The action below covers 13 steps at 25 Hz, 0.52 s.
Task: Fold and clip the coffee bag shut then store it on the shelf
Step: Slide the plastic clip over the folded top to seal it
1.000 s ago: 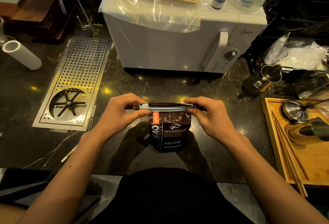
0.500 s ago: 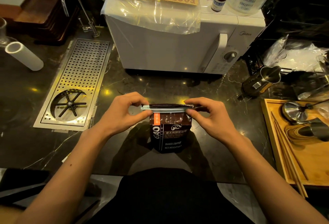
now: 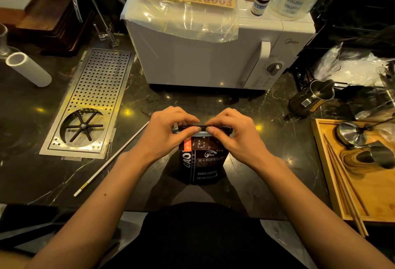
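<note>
A dark brown coffee bag (image 3: 201, 161) with white lettering and an orange tab stands upright on the black marble counter, just in front of me. Its top edge is folded flat into a narrow strip with a pale band beneath it. My left hand (image 3: 168, 134) pinches the left part of that strip between thumb and fingers. My right hand (image 3: 235, 136) pinches the right part the same way, fingertips almost meeting at the middle. A long thin white stick (image 3: 111, 158), possibly a slide-on clip, lies diagonally on the counter left of my left forearm.
A white microwave (image 3: 213, 54) with a scale, bottle and tape roll on top stands behind the bag. A perforated metal drip tray (image 3: 92, 101) is at left, a white roll (image 3: 27, 69) further left. A wooden tray (image 3: 363, 183) with metal tools and a dark pitcher (image 3: 310, 97) sit at right.
Both hands have slid inward along the bag's top from its outer corners, so the fingertips now nearly touch at the middle. The top strip looks pressed flatter. The bag has stayed in place.
</note>
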Motion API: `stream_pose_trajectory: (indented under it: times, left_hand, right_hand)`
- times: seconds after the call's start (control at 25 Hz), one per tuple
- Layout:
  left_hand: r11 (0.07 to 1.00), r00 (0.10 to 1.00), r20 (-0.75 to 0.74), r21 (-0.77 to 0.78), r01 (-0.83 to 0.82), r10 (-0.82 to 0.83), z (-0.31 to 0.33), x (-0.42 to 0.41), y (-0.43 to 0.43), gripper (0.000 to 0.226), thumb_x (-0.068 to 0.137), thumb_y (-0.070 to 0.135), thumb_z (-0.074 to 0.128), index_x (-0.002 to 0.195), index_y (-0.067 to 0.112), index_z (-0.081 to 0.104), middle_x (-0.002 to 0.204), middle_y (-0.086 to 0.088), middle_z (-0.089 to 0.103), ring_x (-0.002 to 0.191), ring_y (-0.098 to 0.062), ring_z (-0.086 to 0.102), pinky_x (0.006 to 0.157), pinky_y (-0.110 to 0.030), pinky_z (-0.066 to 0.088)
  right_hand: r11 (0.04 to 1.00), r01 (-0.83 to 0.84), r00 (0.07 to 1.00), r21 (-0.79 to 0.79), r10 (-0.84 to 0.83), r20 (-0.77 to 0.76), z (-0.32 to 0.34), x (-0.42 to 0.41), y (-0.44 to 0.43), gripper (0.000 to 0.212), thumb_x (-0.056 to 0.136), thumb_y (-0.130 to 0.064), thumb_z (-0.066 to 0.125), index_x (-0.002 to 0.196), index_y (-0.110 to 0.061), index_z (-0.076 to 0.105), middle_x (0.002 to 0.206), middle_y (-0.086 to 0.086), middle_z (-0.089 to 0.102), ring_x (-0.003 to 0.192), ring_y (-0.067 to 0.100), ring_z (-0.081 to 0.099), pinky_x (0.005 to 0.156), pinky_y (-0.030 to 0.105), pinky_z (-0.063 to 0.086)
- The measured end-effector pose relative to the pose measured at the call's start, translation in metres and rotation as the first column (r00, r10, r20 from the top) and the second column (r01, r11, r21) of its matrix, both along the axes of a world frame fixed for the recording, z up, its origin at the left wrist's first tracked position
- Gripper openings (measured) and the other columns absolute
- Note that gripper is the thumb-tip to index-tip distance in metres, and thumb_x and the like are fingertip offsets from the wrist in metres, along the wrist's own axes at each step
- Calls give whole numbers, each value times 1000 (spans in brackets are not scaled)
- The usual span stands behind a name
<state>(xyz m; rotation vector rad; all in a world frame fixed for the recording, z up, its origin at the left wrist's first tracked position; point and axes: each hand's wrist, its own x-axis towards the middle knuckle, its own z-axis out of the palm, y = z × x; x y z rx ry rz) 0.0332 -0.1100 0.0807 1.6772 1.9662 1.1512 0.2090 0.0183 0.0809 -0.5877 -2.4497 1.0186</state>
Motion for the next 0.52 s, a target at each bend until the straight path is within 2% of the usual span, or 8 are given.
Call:
stream_pose_trajectory:
  times: [0.16,0.32,0.52]
  left_hand:
    - [1000,1000,10,16,10,-10,-1,4,2,24,83,35,67,90,15,77,84,0,70,81,-11,62,71,-31,52]
    - [999,999,18,21,39,-39,0,6,5,19,84,28,68,83,11,75,78,1,67,75,-9,59,67,-24,48]
    - [998,998,33,16,53,-54,2,3,4,15,81,26,72,80,12,76,74,2,65,71,-8,59,66,-17,44]
  right_hand:
    - [1000,0,999,14,0,-43,-1,-3,-2,9,85,-16,71,92,-12,76,85,0,67,83,16,60,73,31,49]
    - [997,42,997,59,-38,-66,-4,-6,-6,2,83,-10,71,82,-9,73,79,0,65,78,17,55,70,29,45]
    - [995,87,994,55,-83,-77,-6,-11,-11,7,79,-7,70,73,-10,69,71,-1,58,71,12,49,64,25,40]
